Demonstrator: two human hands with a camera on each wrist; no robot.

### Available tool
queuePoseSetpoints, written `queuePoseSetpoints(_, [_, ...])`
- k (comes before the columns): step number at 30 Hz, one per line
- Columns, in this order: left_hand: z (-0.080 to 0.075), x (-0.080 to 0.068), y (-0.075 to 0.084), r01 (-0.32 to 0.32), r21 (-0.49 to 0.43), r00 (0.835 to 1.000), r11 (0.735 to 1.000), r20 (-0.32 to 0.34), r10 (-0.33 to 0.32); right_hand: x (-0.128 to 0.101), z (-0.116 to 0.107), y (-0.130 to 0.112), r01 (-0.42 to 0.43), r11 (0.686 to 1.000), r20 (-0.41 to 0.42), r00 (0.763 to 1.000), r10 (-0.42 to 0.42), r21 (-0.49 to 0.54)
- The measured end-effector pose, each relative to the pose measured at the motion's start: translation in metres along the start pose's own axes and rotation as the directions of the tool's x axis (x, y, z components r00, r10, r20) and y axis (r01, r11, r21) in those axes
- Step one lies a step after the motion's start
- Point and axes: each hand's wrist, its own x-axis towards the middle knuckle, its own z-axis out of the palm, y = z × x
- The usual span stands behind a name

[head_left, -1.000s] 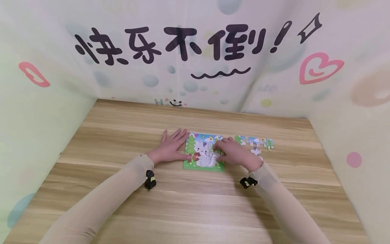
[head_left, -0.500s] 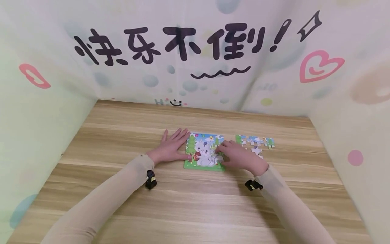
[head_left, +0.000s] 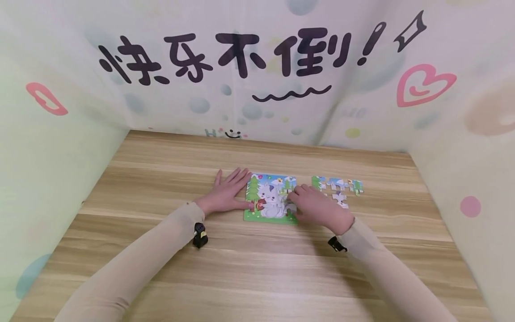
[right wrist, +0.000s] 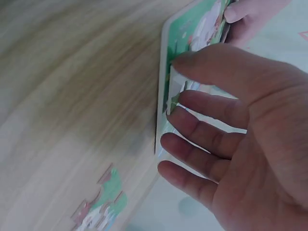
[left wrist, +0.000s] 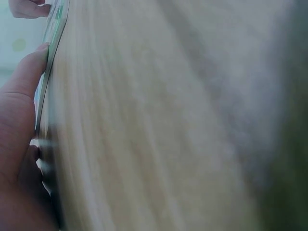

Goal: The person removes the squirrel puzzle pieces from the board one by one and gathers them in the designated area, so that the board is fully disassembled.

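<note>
A square jigsaw puzzle point(head_left: 270, 210) with a white cartoon squirrel, trees and grass lies on the wooden table. Flat and spread at its left side is my left hand point(head_left: 224, 193), thumb laid over the puzzle's left edge. My right hand point(head_left: 318, 206) is at the right edge, fingers bent. In the right wrist view its thumb and first fingers pinch a jigsaw piece point(right wrist: 176, 83), tilted over the puzzle's edge and partly hidden by the fingertips. The left wrist view catches the left thumb point(left wrist: 30, 72) on the puzzle's rim.
Several loose jigsaw pieces point(head_left: 337, 184) lie to the right of the puzzle, some partly behind the right hand. Wood-grain table point(head_left: 249, 268) stretches in front. A printed cloth backdrop point(head_left: 241, 107) with large black characters borders the back and sides.
My right hand has drawn slightly to the right, from over the puzzle toward its right edge, uncovering more of the picture. The left hand has stayed in place.
</note>
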Motion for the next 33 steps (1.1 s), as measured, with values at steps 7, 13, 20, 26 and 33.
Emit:
queuePoseSetpoints(7, [-0.001, -0.001, 0.001, 0.0, 0.008, 1.0, 1.0, -0.003, 0.0, -0.005, 0.001, 0.005, 0.015, 1.0, -0.031, 0.999, -0.014, 0.015])
queuePoseSetpoints(13, [0.0, -0.001, 0.0, 0.0, 0.01, 1.0, 1.0, -0.013, 0.0, -0.01, 0.005, 0.008, 0.041, 0.999, -0.061, 0.997, -0.041, 0.001])
queuePoseSetpoints(20, [0.0, -0.001, 0.001, 0.001, 0.014, 1.0, 1.0, -0.005, -0.001, -0.014, 0.007, 0.009, 0.007, 1.0, -0.044, 0.999, -0.006, 0.029])
queuePoseSetpoints(26, [0.0, -0.001, 0.0, -0.003, 0.012, 1.0, 1.0, -0.004, 0.003, -0.017, 0.011, 0.012, 0.012, 0.999, -0.07, 0.997, -0.009, 0.04])
queuePoseSetpoints(33, [0.0, -0.001, 0.0, 0.001, 0.009, 1.0, 1.0, -0.004, -0.001, -0.021, 0.013, 0.014, 0.009, 0.998, -0.079, 0.997, -0.004, 0.062])
